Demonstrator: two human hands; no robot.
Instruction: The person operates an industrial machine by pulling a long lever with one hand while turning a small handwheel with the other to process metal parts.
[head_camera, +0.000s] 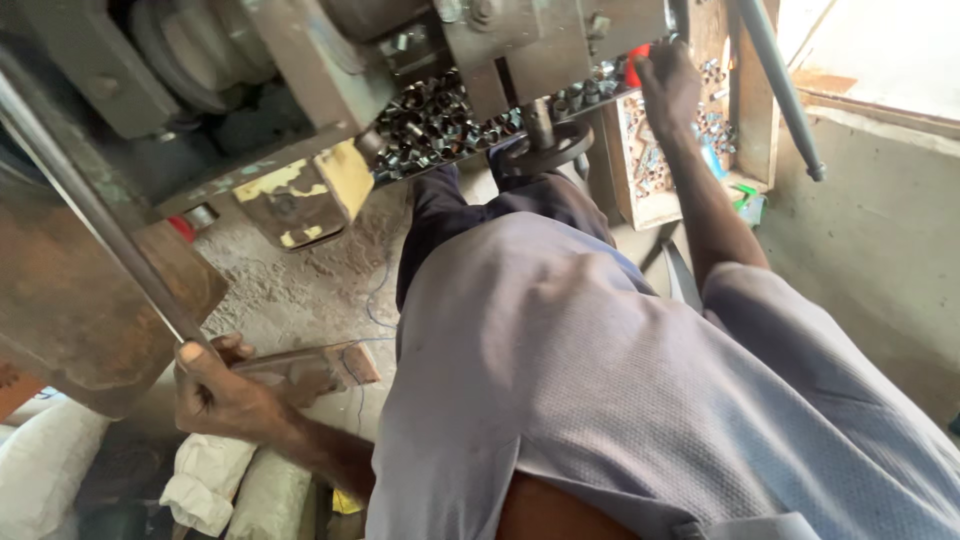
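Observation:
My left hand (215, 390) is closed around the lower end of a long grey metal lever (90, 205) that slants up to the left of a heavy press machine (300, 90). My right hand (668, 85) reaches far forward, fingers curled down onto a tray of small metal rings (440, 125) at the machine's bed, close to a red part (637, 68). Whether it grips a ring is hidden. My torso in a grey shirt (620, 390) fills the middle.
A wooden box (650, 205) of small metal pieces stands right of the machine. Another grey rod (785, 90) slants at the upper right beside a concrete wall (880, 240). White sacks (60, 460) lie at the lower left. A rusty plate (70, 310) hangs near the lever.

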